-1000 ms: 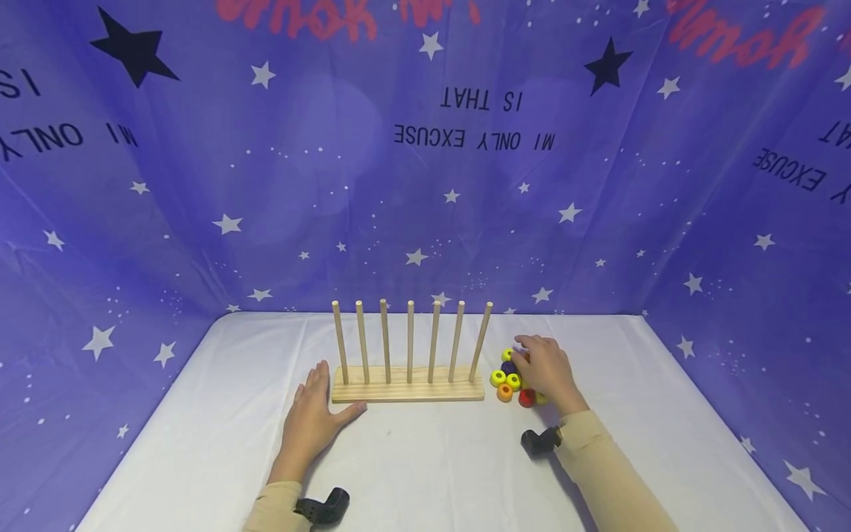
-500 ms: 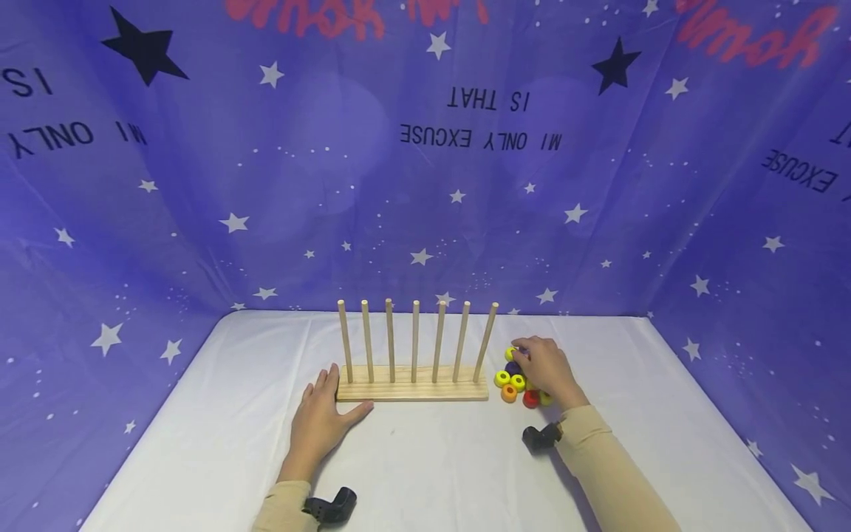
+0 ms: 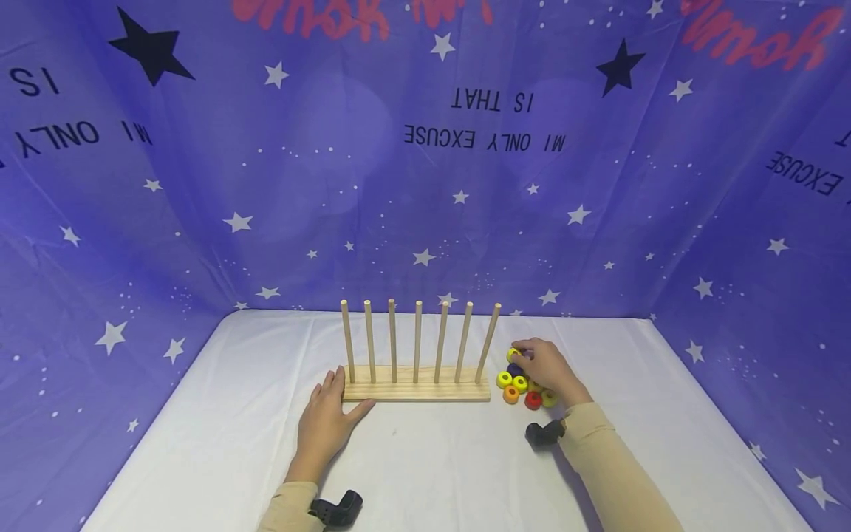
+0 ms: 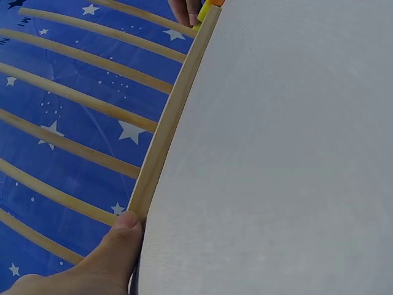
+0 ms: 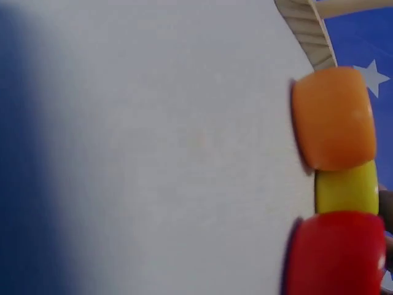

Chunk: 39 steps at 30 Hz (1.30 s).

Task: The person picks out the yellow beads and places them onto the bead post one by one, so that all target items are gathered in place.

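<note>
A wooden stand (image 3: pixel 416 393) with several upright pegs sits on the white table. At its left end rests my left hand (image 3: pixel 324 423), fingers fairly straight along the end and thumb on the front edge; the left wrist view shows that thumb (image 4: pixel 126 224) against the base (image 4: pixel 175 117). To the stand's right, my right hand (image 3: pixel 550 371) reaches over a small pile of beads, pinching a yellow bead (image 3: pixel 513 355) between thumb and index finger. Dark purple (image 3: pixel 515 370), orange (image 3: pixel 510 394) and red (image 3: pixel 532 400) beads lie beside it. Some beads are partly hidden under the hand.
In the right wrist view, an orange bead (image 5: pixel 334 120) and a red bead (image 5: pixel 338 255) stand close, with a yellow bead (image 5: pixel 347 190) between them. A blue star-patterned cloth (image 3: pixel 425 222) walls the table (image 3: pixel 432 473) at the back and sides.
My right thumb and index finger have come in closer around the yellow bead. The left hand stays at the stand's end. The whole view has shifted slightly.
</note>
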Available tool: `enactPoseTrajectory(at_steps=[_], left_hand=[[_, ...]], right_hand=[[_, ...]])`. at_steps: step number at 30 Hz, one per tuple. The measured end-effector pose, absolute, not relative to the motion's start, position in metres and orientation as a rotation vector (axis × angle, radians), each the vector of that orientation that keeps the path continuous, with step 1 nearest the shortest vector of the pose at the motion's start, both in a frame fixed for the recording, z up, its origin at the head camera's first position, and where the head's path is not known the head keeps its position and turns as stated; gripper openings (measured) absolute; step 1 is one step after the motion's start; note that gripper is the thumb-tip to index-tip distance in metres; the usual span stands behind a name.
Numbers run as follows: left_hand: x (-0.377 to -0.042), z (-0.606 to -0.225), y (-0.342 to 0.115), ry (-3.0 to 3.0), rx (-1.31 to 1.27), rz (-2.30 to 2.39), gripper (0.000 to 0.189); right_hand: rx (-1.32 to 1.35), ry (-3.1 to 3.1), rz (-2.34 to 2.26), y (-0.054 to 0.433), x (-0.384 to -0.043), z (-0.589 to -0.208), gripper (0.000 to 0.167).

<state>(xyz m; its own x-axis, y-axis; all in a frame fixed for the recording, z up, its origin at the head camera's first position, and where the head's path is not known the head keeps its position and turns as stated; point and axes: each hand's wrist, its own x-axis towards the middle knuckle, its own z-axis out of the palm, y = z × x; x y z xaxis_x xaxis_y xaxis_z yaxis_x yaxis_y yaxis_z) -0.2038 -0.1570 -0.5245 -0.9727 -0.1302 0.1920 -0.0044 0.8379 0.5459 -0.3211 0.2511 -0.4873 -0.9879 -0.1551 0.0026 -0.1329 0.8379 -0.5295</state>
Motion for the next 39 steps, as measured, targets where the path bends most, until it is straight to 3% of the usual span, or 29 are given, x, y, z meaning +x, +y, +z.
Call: enactPoseTrajectory(at_steps=[26,39], left_hand=[[-0.2024,-0.5253,-0.1581,-2.786,0.123,-0.805,0.095],[-0.2029,-0.5277,-0.1571,-2.757,0.092,-0.806,0.094]], right_hand=[[-0.154,2.971,-0.851,0.2539,-0.3287,-0.4887,0.048],[-0.158,3.012,-0.880,0.2542,-0.3249,-0.4861,0.044]])
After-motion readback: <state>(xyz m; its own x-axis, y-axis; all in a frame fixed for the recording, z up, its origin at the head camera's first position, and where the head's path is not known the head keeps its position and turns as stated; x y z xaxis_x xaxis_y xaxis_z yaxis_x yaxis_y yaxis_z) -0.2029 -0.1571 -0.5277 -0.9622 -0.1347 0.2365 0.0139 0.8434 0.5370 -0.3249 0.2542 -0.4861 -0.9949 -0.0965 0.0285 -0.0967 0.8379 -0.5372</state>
